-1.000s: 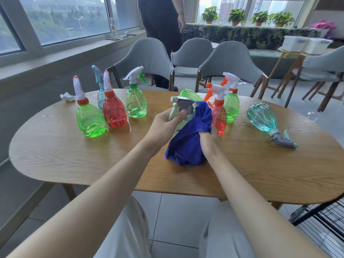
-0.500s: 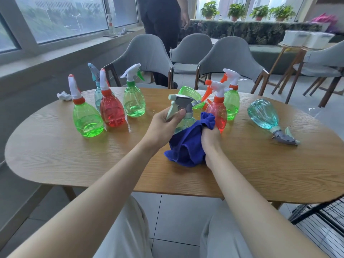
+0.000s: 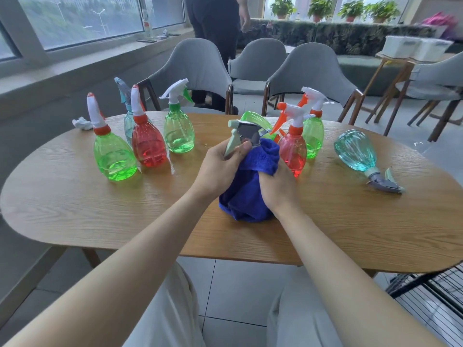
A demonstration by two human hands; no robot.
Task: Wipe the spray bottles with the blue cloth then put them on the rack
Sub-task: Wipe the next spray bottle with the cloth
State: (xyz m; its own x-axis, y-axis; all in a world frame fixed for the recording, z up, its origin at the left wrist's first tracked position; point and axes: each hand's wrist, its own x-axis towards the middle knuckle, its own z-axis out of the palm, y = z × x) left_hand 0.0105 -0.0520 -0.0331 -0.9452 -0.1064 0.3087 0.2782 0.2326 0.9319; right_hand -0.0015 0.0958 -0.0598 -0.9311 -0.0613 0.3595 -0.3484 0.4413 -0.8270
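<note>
My left hand (image 3: 220,166) grips the bottle's sprayer (image 3: 244,132); my right hand's (image 3: 278,186) fingers clutch the blue cloth (image 3: 250,186) around its body, over the bench (image 3: 75,209).

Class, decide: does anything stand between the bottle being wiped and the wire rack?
Nothing visible does. The held bottle, wrapped in the blue cloth, has only bare table toward the rack; the lying teal bottle sits aside.

Lounge/break rm, grey chairs (image 3: 198,63), sofa (image 3: 363,38), potted plants (image 3: 318,7), big windows (image 3: 82,18)
</note>
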